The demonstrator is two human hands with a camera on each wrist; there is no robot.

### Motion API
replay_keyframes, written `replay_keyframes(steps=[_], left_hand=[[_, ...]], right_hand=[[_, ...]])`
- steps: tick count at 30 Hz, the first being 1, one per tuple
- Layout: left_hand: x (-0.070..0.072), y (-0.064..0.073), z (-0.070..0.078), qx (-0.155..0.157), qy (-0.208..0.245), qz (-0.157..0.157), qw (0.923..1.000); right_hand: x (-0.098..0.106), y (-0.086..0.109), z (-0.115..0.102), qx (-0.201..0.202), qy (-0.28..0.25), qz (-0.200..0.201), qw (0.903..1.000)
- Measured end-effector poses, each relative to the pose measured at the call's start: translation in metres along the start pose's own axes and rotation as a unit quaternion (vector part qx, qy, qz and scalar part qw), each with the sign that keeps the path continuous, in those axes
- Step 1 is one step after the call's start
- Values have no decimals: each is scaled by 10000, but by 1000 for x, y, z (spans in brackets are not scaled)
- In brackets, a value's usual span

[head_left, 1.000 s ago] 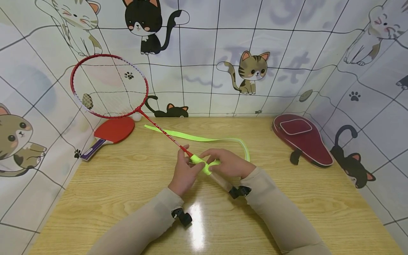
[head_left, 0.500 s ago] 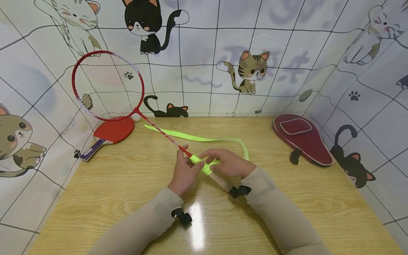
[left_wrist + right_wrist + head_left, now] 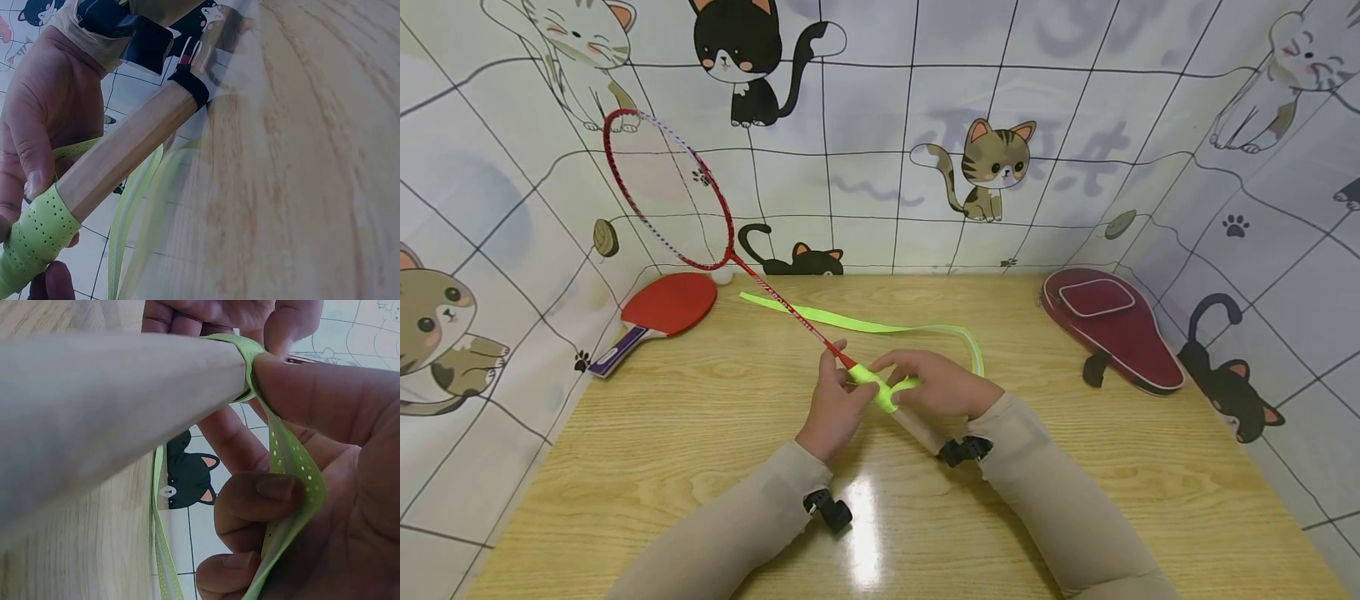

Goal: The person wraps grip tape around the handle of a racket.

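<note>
A red badminton racket (image 3: 790,310) slants up to the left, its head raised before the backdrop. My left hand (image 3: 831,412) holds it by the upper handle, where yellow-green perforated grip tape (image 3: 40,237) is wound. Below the winding, the wooden handle (image 3: 131,150) is bare down to a dark band near its end. My right hand (image 3: 940,383) pinches the tape right at the winding's lower edge, thumb pressing it in the right wrist view. From there the tape (image 3: 294,469) runs through the curled fingers. Its loose tail (image 3: 883,327) curves behind the hands along the table.
A red table tennis bat (image 3: 672,302) lies at the back left, with a white ball (image 3: 722,275) beside it. At the right rests a dark red bat case (image 3: 1112,329). Cat-print backdrop (image 3: 872,100) bounds the wooden table (image 3: 700,467) behind and on both sides.
The racket has turned about its shaft: its head first dips, then rises and shows narrower, uncovering the whole table tennis bat. Both hands stay nearly in place.
</note>
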State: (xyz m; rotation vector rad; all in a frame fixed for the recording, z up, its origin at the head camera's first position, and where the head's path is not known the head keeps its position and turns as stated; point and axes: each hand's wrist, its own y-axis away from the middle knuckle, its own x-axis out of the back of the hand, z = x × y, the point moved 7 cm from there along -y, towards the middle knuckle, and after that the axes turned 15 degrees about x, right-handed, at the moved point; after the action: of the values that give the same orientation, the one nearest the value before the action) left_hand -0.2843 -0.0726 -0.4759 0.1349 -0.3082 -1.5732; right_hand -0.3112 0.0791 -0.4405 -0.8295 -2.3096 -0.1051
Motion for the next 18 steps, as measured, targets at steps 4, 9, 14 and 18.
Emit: replay_keyframes(steps=[4, 9, 14, 18], left_hand=[[0, 1, -1, 0, -123, 8, 9999], [0, 0, 0, -75, 14, 49, 10000], [0, 0, 0, -51, 225, -11, 9997], [-1, 1, 1, 9, 391, -132, 9991]], right_hand=[[0, 0, -1, 54, 89, 12, 9999], [0, 0, -1, 65, 151, -39, 9999], [2, 0, -3, 27, 125, -28, 9999], [2, 1, -6, -77, -117, -56, 9999]])
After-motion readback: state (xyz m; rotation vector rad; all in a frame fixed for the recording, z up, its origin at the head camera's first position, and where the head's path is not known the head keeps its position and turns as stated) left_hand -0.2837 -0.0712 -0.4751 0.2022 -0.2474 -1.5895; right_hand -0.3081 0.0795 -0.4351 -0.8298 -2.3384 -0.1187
